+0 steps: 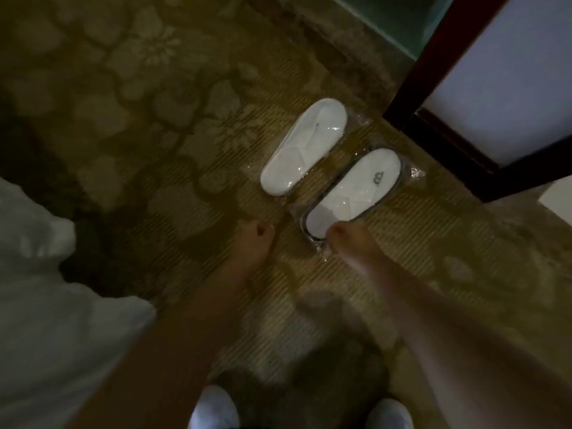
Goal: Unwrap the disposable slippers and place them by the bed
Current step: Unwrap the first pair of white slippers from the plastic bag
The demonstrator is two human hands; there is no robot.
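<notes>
Both wrapped slippers lay on the carpet (161, 125) just beyond the hands, the right hand (349, 239) touching the near wrapped slipper (356, 193), grip unclear, the left hand (253, 239) loosely curled, empty; unwrapping seemingly awaited pinching the plastic.

Two wrapped slipper packs are being counted on the carpet: the far pack (305, 146) and the near pack (356, 190), each in clear plastic. Two bare hands are being counted: the left hand (252, 243) and the right hand (351, 239). Two white shoe tips are being seen at the bottom edge, one left (215, 408), one right (390, 413).
</notes>
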